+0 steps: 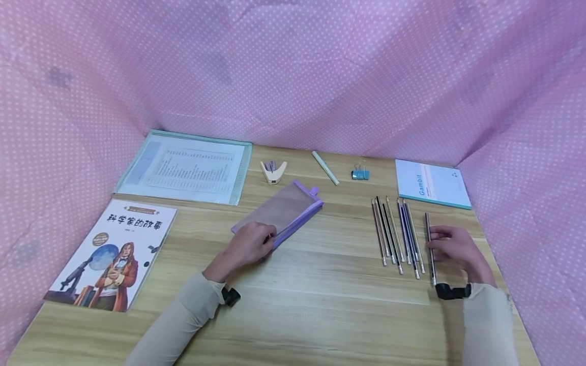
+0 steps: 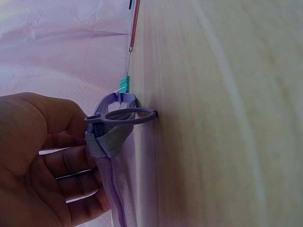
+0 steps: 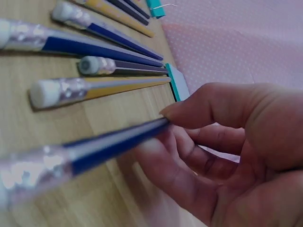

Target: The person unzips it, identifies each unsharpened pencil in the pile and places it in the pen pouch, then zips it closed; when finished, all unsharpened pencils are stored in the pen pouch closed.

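Note:
My left hand (image 1: 251, 244) grips the near edge of a purple mesh zip pouch (image 1: 288, 203) lying flat near the middle of the table. In the left wrist view, its curled fingers and thumb meet at the pouch's corner, beside a purple ring-shaped pull (image 2: 128, 116). On the right, my right hand (image 1: 458, 249) pinches a dark blue pencil (image 3: 113, 147) between thumb and fingers, its eraser end toward me. In the right wrist view this pencil looks slightly raised. Left of it, several eraser-tipped pencils (image 1: 389, 229) lie roughly side by side on the wood.
A staple remover (image 1: 273, 174), a pale green pen (image 1: 325, 168) and a teal binder clip (image 1: 360, 175) lie at the back. A light blue notebook (image 1: 432, 183) lies back right. On the left are a document folder (image 1: 183, 165) and an illustrated book (image 1: 114, 254). Pink dotted cloth (image 1: 293, 76) surrounds the table.

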The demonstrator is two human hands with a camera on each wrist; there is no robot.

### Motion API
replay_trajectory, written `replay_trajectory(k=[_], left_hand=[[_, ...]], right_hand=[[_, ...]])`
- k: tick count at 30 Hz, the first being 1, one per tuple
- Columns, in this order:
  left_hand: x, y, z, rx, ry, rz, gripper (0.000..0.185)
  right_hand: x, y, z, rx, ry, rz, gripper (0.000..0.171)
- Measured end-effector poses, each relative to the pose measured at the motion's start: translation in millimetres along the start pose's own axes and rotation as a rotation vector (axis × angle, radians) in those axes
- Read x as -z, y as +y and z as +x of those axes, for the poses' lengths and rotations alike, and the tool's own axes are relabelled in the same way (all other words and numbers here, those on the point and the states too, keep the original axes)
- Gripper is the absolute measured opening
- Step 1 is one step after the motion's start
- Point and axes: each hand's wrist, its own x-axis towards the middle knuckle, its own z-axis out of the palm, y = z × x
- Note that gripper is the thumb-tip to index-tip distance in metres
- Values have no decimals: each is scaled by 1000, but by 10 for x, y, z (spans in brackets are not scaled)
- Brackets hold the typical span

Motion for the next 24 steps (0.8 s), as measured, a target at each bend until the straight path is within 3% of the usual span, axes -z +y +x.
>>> replay_trajectory(k=[6, 12, 16, 24], left_hand=[[-7, -13, 5, -5, 4, 4, 23], [-10, -14, 5, 6, 0, -2, 24], [-11, -15, 3, 1, -1, -5, 23], [-3, -9, 7, -1, -4, -8, 22]], right_hand=[[53, 94, -5, 23, -45, 155, 62], [92, 199, -22, 47, -133, 486, 28], [97, 271, -51, 119, -215, 665, 37], [73, 391, -74, 244, -382, 883, 44]])
